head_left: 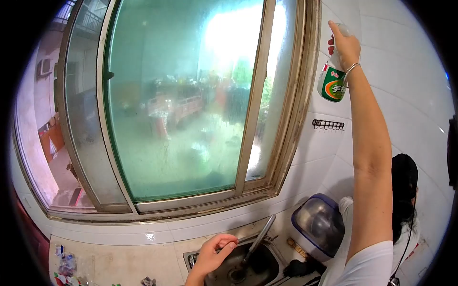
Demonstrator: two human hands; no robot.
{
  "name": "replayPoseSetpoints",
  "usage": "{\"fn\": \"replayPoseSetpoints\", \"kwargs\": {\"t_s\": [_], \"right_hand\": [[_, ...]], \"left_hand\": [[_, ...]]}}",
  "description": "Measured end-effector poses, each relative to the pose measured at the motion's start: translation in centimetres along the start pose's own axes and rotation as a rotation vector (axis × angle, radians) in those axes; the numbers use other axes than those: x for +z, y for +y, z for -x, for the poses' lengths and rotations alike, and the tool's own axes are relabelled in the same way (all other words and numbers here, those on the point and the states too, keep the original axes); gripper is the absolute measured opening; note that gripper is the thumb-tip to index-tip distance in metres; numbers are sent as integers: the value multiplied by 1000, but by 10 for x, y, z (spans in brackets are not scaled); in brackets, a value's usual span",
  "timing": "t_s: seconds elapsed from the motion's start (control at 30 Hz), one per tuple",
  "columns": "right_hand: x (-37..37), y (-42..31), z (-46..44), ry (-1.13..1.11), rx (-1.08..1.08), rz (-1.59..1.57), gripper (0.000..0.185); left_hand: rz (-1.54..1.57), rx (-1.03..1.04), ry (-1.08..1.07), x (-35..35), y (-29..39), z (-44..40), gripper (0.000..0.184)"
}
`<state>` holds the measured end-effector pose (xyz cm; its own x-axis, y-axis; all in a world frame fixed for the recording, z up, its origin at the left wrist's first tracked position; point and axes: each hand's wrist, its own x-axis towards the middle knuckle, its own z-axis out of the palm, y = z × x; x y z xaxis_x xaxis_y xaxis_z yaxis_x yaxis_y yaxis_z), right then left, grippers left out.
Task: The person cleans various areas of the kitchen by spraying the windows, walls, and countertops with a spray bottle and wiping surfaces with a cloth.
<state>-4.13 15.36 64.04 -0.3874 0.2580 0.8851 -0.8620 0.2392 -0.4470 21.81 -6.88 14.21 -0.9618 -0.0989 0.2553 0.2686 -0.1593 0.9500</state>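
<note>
Raised high at the right of the window, my right hand (347, 45) is wrapped round the neck of a spray bottle (332, 86) with a green label. The bottle hangs upright in front of the white wall tiles. A window (181, 119) with a fogged, green-tinted pane and a worn metal frame fills the middle of the view. Low down, my left hand (217, 252) hovers over the left rim of the sink (260, 274). Its fingers are loosely bent, the thumb is apart from them, and nothing shows between them.
A faucet (259, 238) reaches over the sink. Right of it stands a blue-rimmed container with a clear cover (319, 224). A hook rack (328, 125) is on the wall. Another person with a black head covering or hair (403, 190) is at the right. Wrappers (67, 264) lie on the left counter.
</note>
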Motion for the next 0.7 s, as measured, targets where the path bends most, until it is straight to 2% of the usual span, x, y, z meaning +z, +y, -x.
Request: {"fn": "replayPoseSetpoints", "kwargs": {"t_s": [0.07,0.13,0.27,0.33,0.37,0.53,0.6,0.7], "right_hand": [[-2,9,-7,5,-20,86,46],[-2,10,-7,12,-36,143,58],[-5,25,0,-71,52,95,57],[-6,37,16,-175,150,-21,54],[-6,45,28,-158,205,-131,53],[-10,87,79,-230,332,-84,51],[-10,107,97,-243,345,76,50],[-13,139,120,-255,375,102,51]], "left_hand": [[-25,19,-9,0,2,3,18],[-17,27,-10,1,4,6,18],[-24,21,4,2,4,14,18],[-44,21,-3,3,3,19,17],[-65,30,-7,4,2,21,17],[-51,5,0,4,-2,40,17],[-53,-11,6,3,1,48,17],[-45,-34,43,1,2,59,16]]}}
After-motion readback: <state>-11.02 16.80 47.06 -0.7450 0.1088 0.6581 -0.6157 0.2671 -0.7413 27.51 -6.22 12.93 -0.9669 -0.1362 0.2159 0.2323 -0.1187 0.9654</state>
